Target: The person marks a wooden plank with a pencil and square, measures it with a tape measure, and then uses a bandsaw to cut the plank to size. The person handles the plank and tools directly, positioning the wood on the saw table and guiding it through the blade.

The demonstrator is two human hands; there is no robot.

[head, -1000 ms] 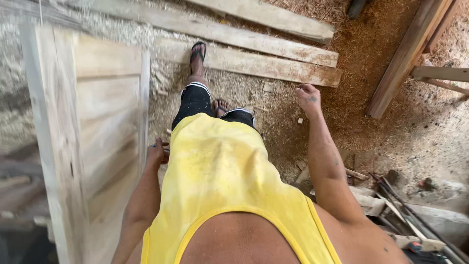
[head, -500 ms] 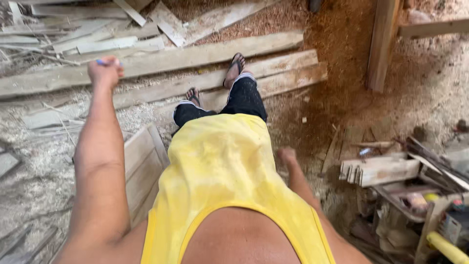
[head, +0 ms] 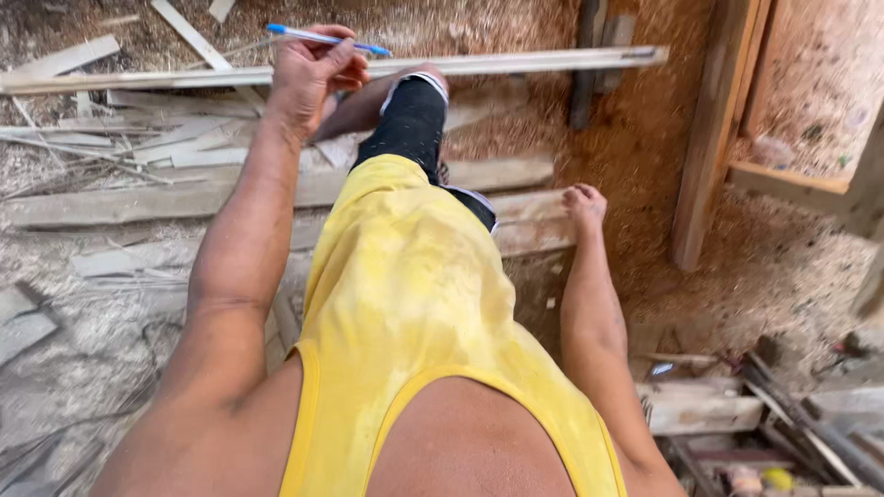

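I see my left hand (head: 308, 78) raised ahead of me, fingers closed around a blue pen (head: 327, 39) that lies level above the long wooden planks (head: 516, 63) on the sawdust floor (head: 635, 129). My right hand (head: 586, 204) hangs low beside my thigh, fingers curled loosely and holding nothing, just over another plank (head: 529, 230). Scrap wood (head: 700, 410) lies near my right elbow.

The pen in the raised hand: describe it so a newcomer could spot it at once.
Find the long pale plank across the top of the sawdust floor. Just above its left part, the left hand pinches a pen. It is slim and blue, unlike the wood scraps around.
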